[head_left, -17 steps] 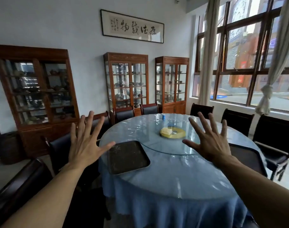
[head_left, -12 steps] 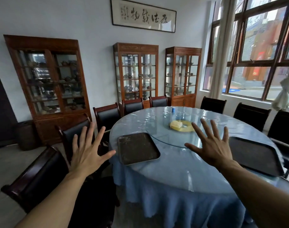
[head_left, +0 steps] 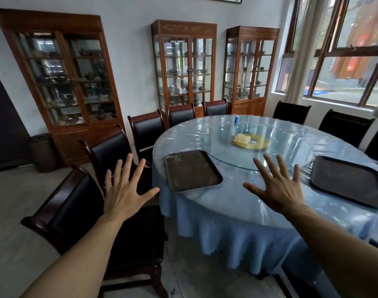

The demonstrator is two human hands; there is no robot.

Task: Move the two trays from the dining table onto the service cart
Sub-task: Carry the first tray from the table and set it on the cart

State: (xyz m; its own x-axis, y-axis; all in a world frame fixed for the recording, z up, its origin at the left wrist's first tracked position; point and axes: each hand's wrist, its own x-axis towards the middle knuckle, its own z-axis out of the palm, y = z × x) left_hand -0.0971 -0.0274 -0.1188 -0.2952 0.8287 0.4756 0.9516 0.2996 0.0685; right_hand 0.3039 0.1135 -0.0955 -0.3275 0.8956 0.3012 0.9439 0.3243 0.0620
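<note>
Two dark rectangular trays lie flat on the round dining table (head_left: 237, 203), which has a blue cloth under clear plastic. The left tray (head_left: 191, 170) sits near the table's left edge. The right tray (head_left: 348, 182) lies at the right side, partly cut off by the frame. My left hand (head_left: 124, 190) is raised with fingers spread, left of the table above a chair, holding nothing. My right hand (head_left: 277, 186) hovers open over the table between the two trays, touching neither. No service cart is in view.
A glass turntable (head_left: 257, 147) in the table's middle carries a yellow plate (head_left: 249, 140) and a small blue object (head_left: 236, 119). Dark chairs (head_left: 110, 151) ring the table. Wooden glass cabinets (head_left: 184, 65) line the back wall; windows stand on the right.
The view has tilted down and swung left, so the table sits further right and the right tray shows fuller. Both hands stay raised and spread, holding nothing.
</note>
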